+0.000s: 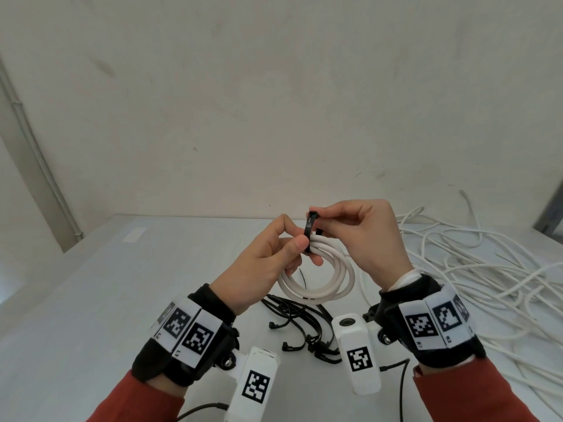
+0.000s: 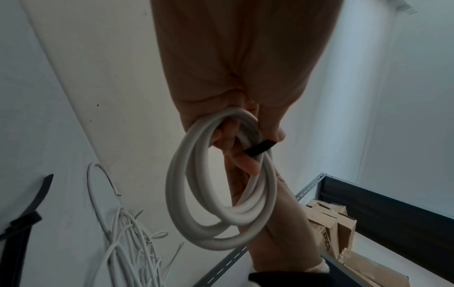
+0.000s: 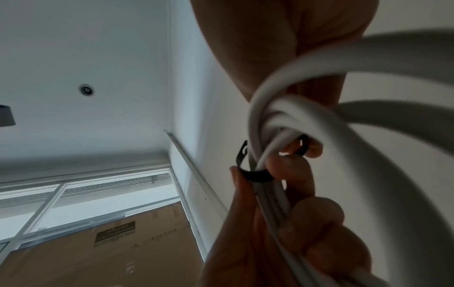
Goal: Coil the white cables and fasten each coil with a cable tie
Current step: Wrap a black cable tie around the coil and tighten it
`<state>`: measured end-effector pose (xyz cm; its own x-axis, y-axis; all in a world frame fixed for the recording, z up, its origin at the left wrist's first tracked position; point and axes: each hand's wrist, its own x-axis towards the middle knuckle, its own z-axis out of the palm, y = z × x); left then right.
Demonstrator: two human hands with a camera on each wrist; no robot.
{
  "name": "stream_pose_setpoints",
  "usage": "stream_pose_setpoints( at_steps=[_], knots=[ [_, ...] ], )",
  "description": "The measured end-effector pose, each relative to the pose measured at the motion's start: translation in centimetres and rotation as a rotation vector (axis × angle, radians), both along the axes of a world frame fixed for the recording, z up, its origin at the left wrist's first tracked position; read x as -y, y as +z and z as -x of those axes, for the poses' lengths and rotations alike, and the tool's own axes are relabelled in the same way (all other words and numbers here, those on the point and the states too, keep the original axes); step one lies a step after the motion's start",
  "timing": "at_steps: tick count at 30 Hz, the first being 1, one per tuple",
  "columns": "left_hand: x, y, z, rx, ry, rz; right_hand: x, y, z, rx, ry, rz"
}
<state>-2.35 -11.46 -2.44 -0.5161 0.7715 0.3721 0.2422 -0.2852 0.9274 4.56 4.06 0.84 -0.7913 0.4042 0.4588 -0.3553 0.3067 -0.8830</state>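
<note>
A white cable coil (image 1: 320,289) of several loops hangs above the table. My left hand (image 1: 297,239) grips its top, the thumb pressed against a black cable tie (image 1: 310,229) that wraps the loops. My right hand (image 1: 323,222) pinches the tie's upper end just above the coil. From the left wrist, the coil (image 2: 196,223) dangles from my left hand (image 2: 245,136), with the tie (image 2: 260,148) as a black band across it. In the right wrist view the tie (image 3: 255,176) circles the bunched loops (image 3: 282,116), with fingers on both sides of it.
A pile of spare black cable ties (image 1: 304,327) lies on the grey table (image 1: 122,300) below my hands. A loose heap of white cables (image 1: 472,269) spreads over the right side. In the left wrist view a metal shelf (image 2: 308,188) holds cardboard boxes (image 2: 331,223).
</note>
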Motion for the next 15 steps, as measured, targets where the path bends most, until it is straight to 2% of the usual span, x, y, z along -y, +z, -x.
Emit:
stream_pose_setpoints(
  at_steps=[15],
  knots=[
    [-0.14, -0.19, -0.1, -0.01, 0.001, 0.025, -0.15, 0.21, -0.19, -0.009, 0.022, -0.07]
  ],
)
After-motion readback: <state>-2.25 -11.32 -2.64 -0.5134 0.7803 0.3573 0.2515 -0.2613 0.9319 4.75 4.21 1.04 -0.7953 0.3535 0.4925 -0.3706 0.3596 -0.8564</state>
